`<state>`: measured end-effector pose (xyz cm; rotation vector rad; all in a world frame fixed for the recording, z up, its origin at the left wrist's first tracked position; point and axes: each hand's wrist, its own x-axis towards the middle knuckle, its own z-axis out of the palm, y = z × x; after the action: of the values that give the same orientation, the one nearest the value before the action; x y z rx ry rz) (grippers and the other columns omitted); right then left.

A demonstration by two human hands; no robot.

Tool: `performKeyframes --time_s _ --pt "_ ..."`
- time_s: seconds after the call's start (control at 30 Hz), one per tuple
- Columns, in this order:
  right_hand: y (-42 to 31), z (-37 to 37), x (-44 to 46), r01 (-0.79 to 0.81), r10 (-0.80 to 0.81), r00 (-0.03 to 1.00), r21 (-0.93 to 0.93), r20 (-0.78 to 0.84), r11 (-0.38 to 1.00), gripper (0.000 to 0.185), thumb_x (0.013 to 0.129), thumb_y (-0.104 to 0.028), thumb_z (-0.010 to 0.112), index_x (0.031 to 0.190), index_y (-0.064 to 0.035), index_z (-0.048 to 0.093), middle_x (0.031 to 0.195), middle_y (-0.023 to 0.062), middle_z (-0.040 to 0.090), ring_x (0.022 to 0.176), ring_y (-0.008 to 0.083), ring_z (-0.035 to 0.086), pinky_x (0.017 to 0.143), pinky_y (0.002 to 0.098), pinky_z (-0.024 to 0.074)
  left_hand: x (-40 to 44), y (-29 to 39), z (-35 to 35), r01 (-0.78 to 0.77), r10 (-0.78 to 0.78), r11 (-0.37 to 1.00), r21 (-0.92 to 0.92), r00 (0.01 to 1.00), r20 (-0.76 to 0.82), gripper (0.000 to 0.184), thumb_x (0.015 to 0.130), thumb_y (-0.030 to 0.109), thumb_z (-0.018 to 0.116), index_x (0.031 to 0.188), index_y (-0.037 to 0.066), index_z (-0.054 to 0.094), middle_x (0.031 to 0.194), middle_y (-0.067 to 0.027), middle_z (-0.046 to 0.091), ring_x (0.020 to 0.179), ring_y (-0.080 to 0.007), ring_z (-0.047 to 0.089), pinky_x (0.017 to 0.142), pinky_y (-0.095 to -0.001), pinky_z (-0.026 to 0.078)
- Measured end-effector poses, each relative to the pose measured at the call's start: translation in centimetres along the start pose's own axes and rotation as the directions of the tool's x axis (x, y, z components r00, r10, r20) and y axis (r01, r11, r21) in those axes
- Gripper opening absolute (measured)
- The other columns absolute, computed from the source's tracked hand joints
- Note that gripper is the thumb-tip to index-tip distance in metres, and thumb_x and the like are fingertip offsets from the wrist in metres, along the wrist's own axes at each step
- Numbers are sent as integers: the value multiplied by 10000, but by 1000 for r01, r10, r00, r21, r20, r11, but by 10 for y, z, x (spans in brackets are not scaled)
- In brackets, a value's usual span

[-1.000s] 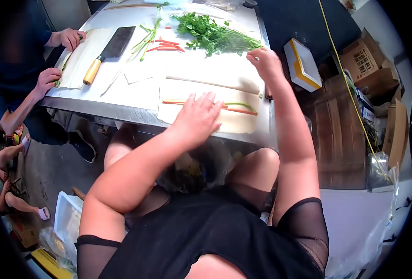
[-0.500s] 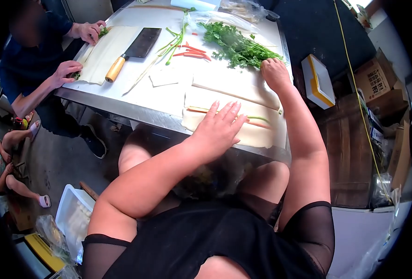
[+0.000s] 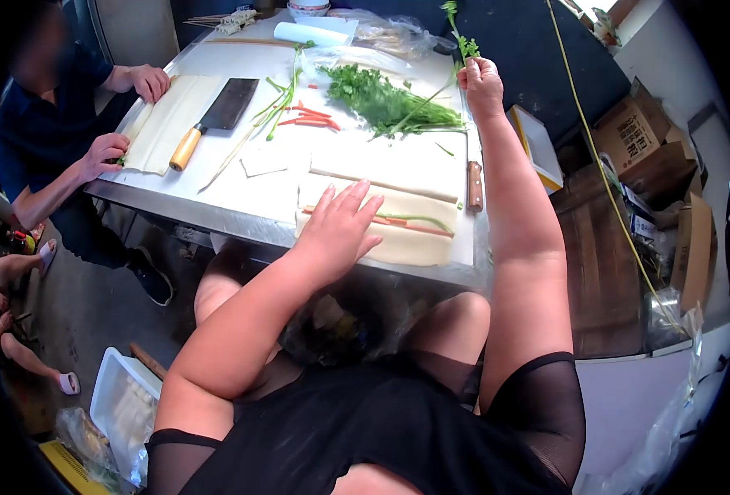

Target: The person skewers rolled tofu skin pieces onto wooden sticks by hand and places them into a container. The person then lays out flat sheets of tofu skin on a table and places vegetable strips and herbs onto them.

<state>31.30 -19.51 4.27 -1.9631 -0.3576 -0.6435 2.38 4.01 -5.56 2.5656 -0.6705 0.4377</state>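
Note:
My left hand (image 3: pixel 339 224) lies flat with fingers spread on a pale, flat sheet (image 3: pixel 410 250), over the left end of a row of thin green and orange-red strips (image 3: pixel 419 224). A folded pale sheet (image 3: pixel 381 180) lies just beyond it. Raised above the far right table edge, my right hand (image 3: pixel 482 82) is closed on a leafy cilantro sprig (image 3: pixel 467 46), whose stem slants down toward the bunch. The cilantro bunch (image 3: pixel 381 99) rests on the table below and left of that hand. Red strips (image 3: pixel 311 117) and long green stalks (image 3: pixel 281 103) lie further left.
A cleaver (image 3: pixel 231 103) lies at the left, near a co-worker's hands (image 3: pixel 105 155) on another pale sheet (image 3: pixel 167 124). A wooden knife handle (image 3: pixel 474 188) shows at the right table edge. Plastic bags (image 3: pixel 398 35) and a white roll (image 3: pixel 311 33) are at the back.
My right hand has lifted from the cilantro bunch, moving up and away with a sprig. The wooden handle is now uncovered. My left hand stays on the sheet.

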Motion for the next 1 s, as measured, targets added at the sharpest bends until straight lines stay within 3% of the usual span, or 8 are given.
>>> performKeyframes --time_s 0.23,0.37,0.43,0.6,0.7,0.8,0.87,1.0 --pt "-26 -5 13 -191 127 957 236 261 953 382 904 -108 658 1277 -59 593 917 27 680 725 83 580 635 233 481 0 -3 0 -11 12 1000 29 999 -48 587 893 308 647 1381 52 444 1441 -196 397 1361 -332 371 1133 -504 272" --pt "-30 -17 -6 -188 124 891 105 438 977 294 902 -114 670 1178 -13 657 901 30 693 715 66 584 621 213 464 4 -8 -8 -6 4 1000 -13 993 -116 593 881 274 658 1382 44 439 1426 -199 418 1340 -331 401 1114 -501 297" --pt "-38 -17 -38 -143 206 897 -182 392 973 226 925 -129 651 1115 -13 688 843 13 677 658 57 549 589 208 441 6 -23 -14 62 -63 998 -11 981 -185 589 882 250 655 1385 37 435 1398 -210 447 1316 -337 426 1106 -484 314" --pt "-64 -11 -137 -133 157 846 -84 510 988 179 938 -146 631 1079 -69 709 827 -29 639 731 40 537 623 210 442 5 -80 -35 208 -405 883 -420 791 -459 470 955 144 547 1390 12 427 1326 -226 546 1199 -304 561 1011 -357 428" --pt "-56 11 -191 26 -27 863 10 505 1000 129 893 -101 681 1004 -46 714 855 41 625 783 129 580 717 253 474 -5 -105 -41 300 -536 805 -511 736 -413 416 994 160 498 1380 16 444 1199 -169 637 1084 -193 612 936 -298 464" --pt "-82 21 -224 92 -1 836 -139 548 986 111 867 -95 674 958 -61 725 857 99 623 790 238 613 744 323 491 -9 -113 -38 344 -576 779 -524 722 -383 390 998 164 495 1355 10 474 1194 -161 639 1079 -178 610 932 -295 465" --pt "-81 23 -236 211 -66 845 -217 531 953 123 854 -121 660 948 -83 732 865 116 625 815 294 616 759 372 500 -11 -117 -30 308 -542 802 -512 736 -406 343 970 154 492 1281 22 547 1123 -198 658 1039 -325 642 911 -373 492" --pt "-82 19 -237 272 -79 855 -314 512 909 124 842 -116 650 929 -96 736 849 99 622 866 299 612 787 395 505 -10 -92 -23 245 -362 916 -317 846 -393 293 944 123 486 1192 8 591 1118 -207 637 1046 -378 606 918 -420 483"
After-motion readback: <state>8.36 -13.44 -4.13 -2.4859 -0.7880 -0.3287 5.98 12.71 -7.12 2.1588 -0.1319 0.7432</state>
